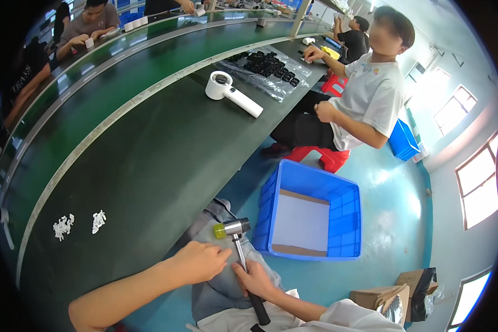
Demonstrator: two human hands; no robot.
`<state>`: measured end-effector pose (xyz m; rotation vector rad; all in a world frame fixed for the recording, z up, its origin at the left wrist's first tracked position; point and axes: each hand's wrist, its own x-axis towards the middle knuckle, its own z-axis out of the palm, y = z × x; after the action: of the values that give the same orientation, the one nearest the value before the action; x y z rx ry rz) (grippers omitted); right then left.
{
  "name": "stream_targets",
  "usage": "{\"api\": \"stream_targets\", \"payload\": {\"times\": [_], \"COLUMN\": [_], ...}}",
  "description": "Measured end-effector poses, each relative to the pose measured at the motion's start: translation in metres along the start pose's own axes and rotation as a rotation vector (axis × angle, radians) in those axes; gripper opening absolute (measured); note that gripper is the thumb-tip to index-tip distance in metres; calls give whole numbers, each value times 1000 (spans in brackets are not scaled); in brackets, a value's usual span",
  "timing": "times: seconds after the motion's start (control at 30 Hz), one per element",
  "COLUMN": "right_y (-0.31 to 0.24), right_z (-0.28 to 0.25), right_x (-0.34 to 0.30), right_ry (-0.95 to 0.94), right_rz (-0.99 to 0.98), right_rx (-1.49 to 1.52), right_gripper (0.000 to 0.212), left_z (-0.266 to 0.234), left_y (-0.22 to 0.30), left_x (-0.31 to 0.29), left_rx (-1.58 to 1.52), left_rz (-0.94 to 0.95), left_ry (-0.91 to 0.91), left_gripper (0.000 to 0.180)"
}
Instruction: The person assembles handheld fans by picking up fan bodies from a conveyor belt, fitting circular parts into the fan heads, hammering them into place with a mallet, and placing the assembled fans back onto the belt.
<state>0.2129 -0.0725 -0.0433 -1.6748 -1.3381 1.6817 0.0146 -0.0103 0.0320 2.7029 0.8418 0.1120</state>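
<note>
A mallet point(240, 247) with a metal head, a yellow-green face and a black grip is in my right hand point(255, 281), above my lap. Its fingers wrap around the shaft, and the head points up and away from me. My left hand point(201, 260) is beside the mallet's shaft, just left of it, with the fingers curled under. Whether anything is inside those fingers is hidden. Two little piles of small white parts point(63, 227) lie on the dark green table point(133, 188) left of my hands. Farther along the table rests a white handheld magnifier point(239, 99) with a round lens.
A blue crate point(266, 216) with cardboard inside stands on the floor to my right. Beyond the magnifier, black parts point(268, 66) lie on clear plastic. A co-worker point(365, 94) sits on a red stool point(323, 157). A conveyor belt point(94, 105) runs along the table's far side. Cardboard boxes point(382, 296) stand lower right.
</note>
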Motion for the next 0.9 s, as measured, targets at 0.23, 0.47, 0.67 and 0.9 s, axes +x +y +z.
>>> {"api": "stream_targets", "payload": {"times": [0.23, 0.47, 0.67, 0.9], "right_y": [-1, -1, -7, 4], "right_z": [-5, -19, -22, -29], "right_x": [4, 16, 12, 12], "right_ry": [-5, -94, -121, -103], "right_rz": [-7, 41, 5, -9], "right_rx": [36, 83, 142, 217], "right_gripper": [36, 34, 35, 35], "left_z": [-1, -102, -143, -142], "left_y": [0, -14, -122, -140], "left_x": [-5, 106, 233, 231], "left_rx": [49, -531, 268, 9], "left_rz": [-152, -338, -606, -943], "left_ry": [-307, 548, 549, 225], "left_gripper": [27, 19, 38, 34]}}
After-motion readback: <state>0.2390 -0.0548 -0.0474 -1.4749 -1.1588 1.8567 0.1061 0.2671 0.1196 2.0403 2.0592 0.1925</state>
